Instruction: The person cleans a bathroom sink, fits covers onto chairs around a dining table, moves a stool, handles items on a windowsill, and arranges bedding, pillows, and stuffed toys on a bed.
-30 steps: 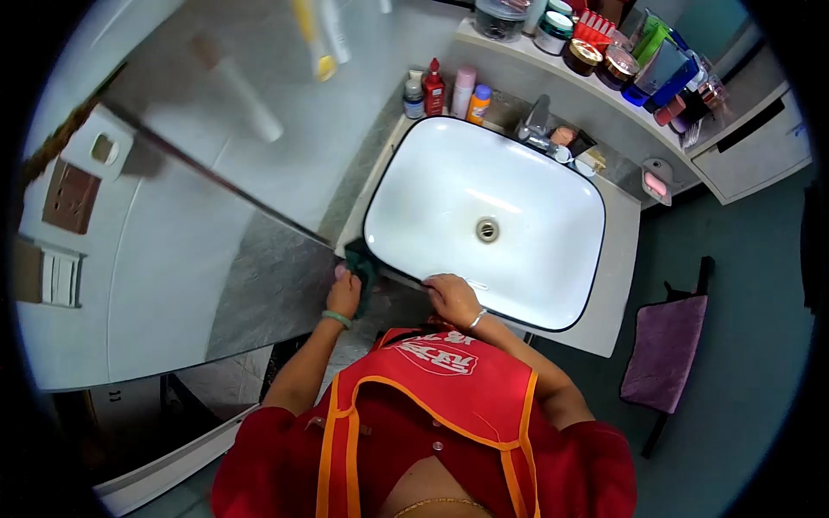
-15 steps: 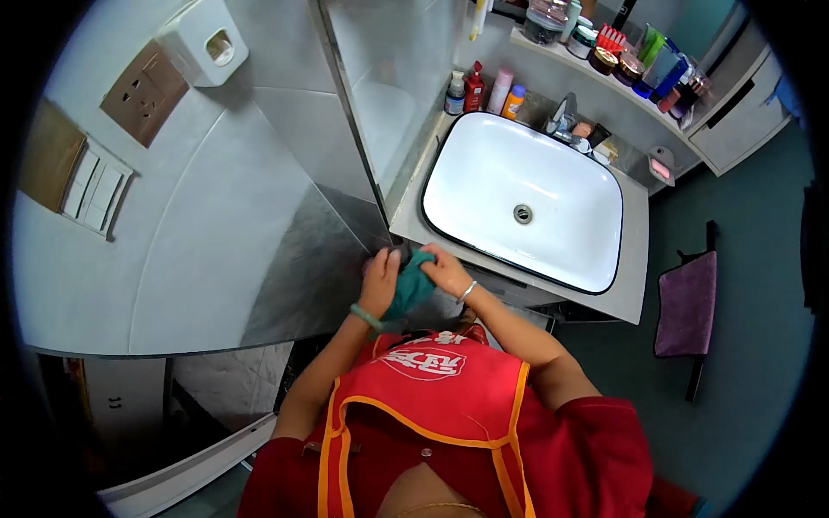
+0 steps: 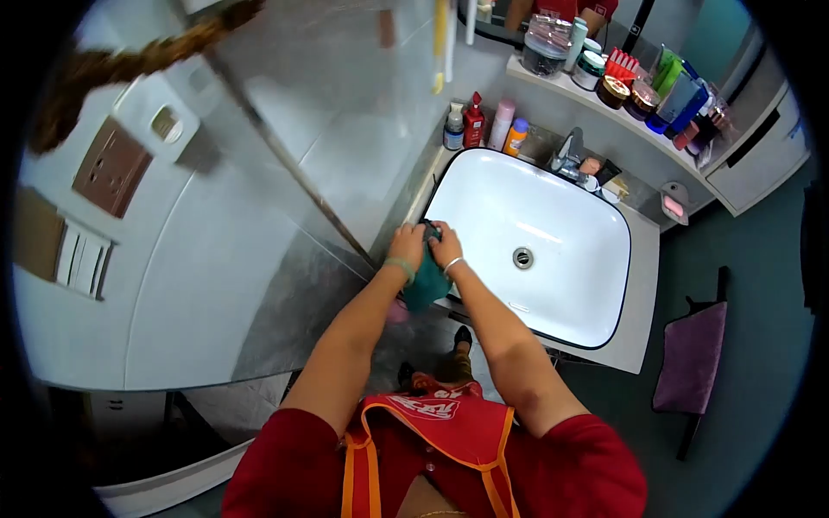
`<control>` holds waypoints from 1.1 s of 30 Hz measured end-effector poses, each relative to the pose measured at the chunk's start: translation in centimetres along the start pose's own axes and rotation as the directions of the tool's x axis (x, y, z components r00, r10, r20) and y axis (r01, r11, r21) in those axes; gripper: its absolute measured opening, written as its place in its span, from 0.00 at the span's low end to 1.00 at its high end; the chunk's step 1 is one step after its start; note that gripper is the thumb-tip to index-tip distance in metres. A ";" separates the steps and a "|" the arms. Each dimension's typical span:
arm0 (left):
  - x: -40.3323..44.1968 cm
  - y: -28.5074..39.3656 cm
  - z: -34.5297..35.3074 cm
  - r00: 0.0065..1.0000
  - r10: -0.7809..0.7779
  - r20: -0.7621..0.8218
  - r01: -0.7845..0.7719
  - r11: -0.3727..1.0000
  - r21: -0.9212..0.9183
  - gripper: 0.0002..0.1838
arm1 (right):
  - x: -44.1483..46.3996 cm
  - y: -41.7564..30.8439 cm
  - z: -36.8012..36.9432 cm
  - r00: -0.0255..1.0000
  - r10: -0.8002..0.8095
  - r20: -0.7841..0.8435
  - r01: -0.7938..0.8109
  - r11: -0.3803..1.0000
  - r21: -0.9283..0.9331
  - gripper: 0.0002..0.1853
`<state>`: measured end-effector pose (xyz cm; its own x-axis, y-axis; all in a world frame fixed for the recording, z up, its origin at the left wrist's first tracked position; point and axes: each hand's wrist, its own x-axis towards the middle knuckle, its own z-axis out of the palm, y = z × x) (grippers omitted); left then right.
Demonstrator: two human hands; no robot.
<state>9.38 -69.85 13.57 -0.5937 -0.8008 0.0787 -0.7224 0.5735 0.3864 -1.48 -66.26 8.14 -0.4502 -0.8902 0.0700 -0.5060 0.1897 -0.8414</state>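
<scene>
A dark green cloth hangs between my two hands at the left edge of the white sink. My left hand, with a green bangle at the wrist, is closed on the cloth's upper left part. On its upper right part my right hand, wearing a silver bracelet, is closed too. The fingertips of both hands are close together near the sink's left rim. A pink item shows just below the cloth, partly hidden by my left forearm.
Bottles stand behind the sink beside the faucet. Jars and tubes crowd the curved shelf above. A soap holder and a purple cloth are at the right. A glass panel edge runs along the left.
Both hands have moved up from in front of the counter to the sink's left edge, bringing the green cloth along. My right hand, earlier on the sink's front rim, has taken hold of the cloth.
</scene>
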 end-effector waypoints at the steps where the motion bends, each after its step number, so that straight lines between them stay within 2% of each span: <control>1: -0.4 -0.8 1.1 0.999 0.024 -0.029 -0.024 1.000 -0.010 0.15 | -0.4 -0.2 0.3 1.000 0.011 0.016 -0.012 0.998 0.064 0.20; 2: -0.8 -1.7 1.8 0.999 0.020 -0.032 -0.022 0.998 -0.050 0.15 | -1.2 -0.5 0.2 0.999 0.036 0.022 -0.038 0.992 0.122 0.19; 4: -3.7 -1.1 1.2 1.000 -0.023 0.019 0.026 0.992 -0.122 0.17 | -3.3 0.2 0.3 0.993 -0.052 0.104 0.043 0.995 0.090 0.18; 5: -5.4 -1.8 1.8 0.997 0.059 -0.052 -0.066 0.987 -0.143 0.19 | -4.7 -0.1 -0.5 0.986 -0.070 0.151 0.063 0.997 0.049 0.17; 6: -7.7 -1.5 1.5 0.995 -0.054 0.078 0.070 0.974 -0.214 0.20 | -6.1 -1.5 -1.8 0.977 -0.040 0.208 0.046 0.999 -0.022 0.17; 7: -10.1 -1.2 0.9 0.967 -0.149 0.205 0.201 0.943 -0.264 0.21 | -8.3 -3.2 -3.5 0.939 -0.132 0.319 0.174 0.979 -0.105 0.16; 8: -13.1 -2.4 1.6 0.978 -0.036 0.207 0.096 0.953 -0.289 0.21 | -9.3 -5.4 -4.2 0.841 0.019 0.541 0.186 0.929 -0.321 0.17; 9: -15.5 -3.5 2.5 0.977 0.079 0.197 -0.013 0.948 -0.317 0.21 | -11.3 -3.6 -2.1 0.769 -0.012 0.640 0.344 0.851 -0.398 0.17; 10: -17.5 -3.2 1.4 0.954 0.035 0.298 0.070 0.940 -0.334 0.20 | -13.5 -1.6 -0.6 0.765 -0.082 0.639 0.305 0.920 -0.246 0.16; 11: -19.1 -2.9 0.0 0.917 -0.006 0.398 0.153 0.929 -0.337 0.20 | -14.4 -2.7 -1.8 0.711 0.010 0.703 0.180 0.964 -0.196 0.17; 12: -20.1 -3.8 -0.2 0.921 0.000 0.389 0.141 0.931 -0.336 0.20 | -14.2 -3.0 -1.5 0.719 0.003 0.695 0.186 0.963 -0.197 0.17; 14: -22.8 -5.6 -0.8 0.936 -0.266 0.231 0.332 0.884 -0.329 0.17 | -15.2 -3.0 -0.5 0.729 -0.012 0.685 0.001 1.000 0.017 0.19; 15: -23.4 -5.9 -2.0 0.935 -0.272 0.229 0.338 0.880 -0.333 0.17 | -15.0 -3.1 0.4 0.739 -0.125 0.662 0.066 0.991 0.114 0.16; 16: -23.7 -5.9 -4.3 0.957 -0.273 0.102 0.291 0.890 -0.352 0.16 | -14.8 -5.6 -1.1 0.733 -0.130 0.667 0.075 0.991 0.111 0.16; 17: -23.7 -5.4 -6.6 0.962 -0.271 -0.030 0.243 0.901 -0.360 0.15 | -14.6 -10.0 -4.0 0.672 -0.158 0.723 -0.044 0.967 0.252 0.15; 18: -23.7 -4.5 -9.0 0.960 -0.278 -0.039 0.246 0.899 -0.362 0.15 | -14.4 -12.8 -5.5 0.609 -0.196 0.768 -0.174 0.912 0.371 0.13; 19: -23.6 -3.4 -11.6 0.967 -0.208 -0.148 0.131 0.902 -0.411 0.15 | -14.4 -13.5 -5.4 0.533 -0.212 0.819 -0.282 0.868 0.408 0.11; 20: -23.4 -2.7 -12.9 0.955 -0.143 -0.261 0.012 0.895 -0.446 0.15 | -14.2 -13.7 -5.0 0.522 -0.215 0.825 -0.276 0.873 0.402 0.11; 21: -23.5 -2.2 -13.1 0.929 -0.051 -0.366 -0.091 0.928 -0.361 0.13 | -14.1 -13.4 -4.2 0.497 -0.192 0.846 -0.299 0.877 0.375 0.13; 22: -24.0 -2.8 -12.8 0.926 -0.068 -0.370 -0.078 0.928 -0.365 0.13 | -14.5 -12.6 -3.1 0.469 -0.167 0.867 -0.326 0.880 0.346 0.14; 23: -24.4 -3.8 -12.0 0.971 0.021 -0.237 -0.066 0.981 -0.181 0.14 | -15.1 -9.8 -0.6 0.663 -0.322 0.676 0.252 0.946 0.203 0.13; 24: -24.7 -5.0 -11.3 0.992 0.084 -0.089 -0.083 0.996 0.014 0.16 | -15.6 -10.6 -0.6 0.650 -0.335 0.682 0.266 0.941 0.208 0.13; 25: -24.8 -5.7 -11.7 0.989 0.060 -0.137 -0.057 0.998 0.028 0.21 | -15.3 -12.2 -1.0 0.726 -0.267 0.634 0.178 0.963 0.201 0.13; 26: -24.5 -6.2 -11.9 0.986 0.057 -0.154 -0.052 0.998 0.033 0.21 | -15.3 -13.4 -1.2 0.792 -0.183 0.582 0.079 0.977 0.200 0.13; 27: -24.5 -5.4 -13.3 0.985 -0.106 -0.136 0.099 0.993 -0.057 0.19 | -15.7 -13.9 -0.8 0.829 -0.164 0.534 -0.012 0.951 0.310 0.11; 28: -24.8 -5.1 -14.2 0.958 -0.265 -0.107 0.249 0.958 -0.143 0.17 | -15.8 -15.3 -1.1 0.837 -0.171 0.520 -0.028 0.936 0.352 0.10; 29: -24.7 -5.9 -13.3 0.954 -0.275 -0.118 0.257 0.955 -0.146 0.17 | -15.9 -16.9 -1.4 0.843 -0.204 0.498 -0.017 0.915 0.404 0.10; 30: -24.5 -7.4 -11.2 0.911 -0.405 -0.081 0.309 0.797 -0.519 0.16 | -16.4 -18.5 -1.6 0.848 -0.233 0.476 -0.009 0.891 0.453 0.09; 31: -24.4 -8.8 -9.2 0.864 -0.503 0.004 0.301 0.510 -0.806 0.16 | -17.2 -19.8 -1.5 0.842 -0.239 0.484 -0.006 0.892 0.451 0.09; 32: -24.6 -9.4 -7.5 0.860 -0.510 -0.001 0.300 0.509 -0.807 0.16 | -18.0 -21.0 -1.3 0.819 -0.305 0.486 0.026 0.866 0.500 0.09; 33: -25.0 -9.3 -5.5 0.942 -0.335 0.022 0.213 0.543 -0.812 0.15 | -18.9 -21.6 -0.9 0.794 -0.367 0.485 0.052 0.836 0.547 0.08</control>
<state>32.83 -56.13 13.10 -0.3248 -0.9427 -0.0760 -0.2303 0.0009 0.9731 17.31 -53.18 25.47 0.1849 -0.9772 0.1044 -0.0443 -0.1145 -0.9924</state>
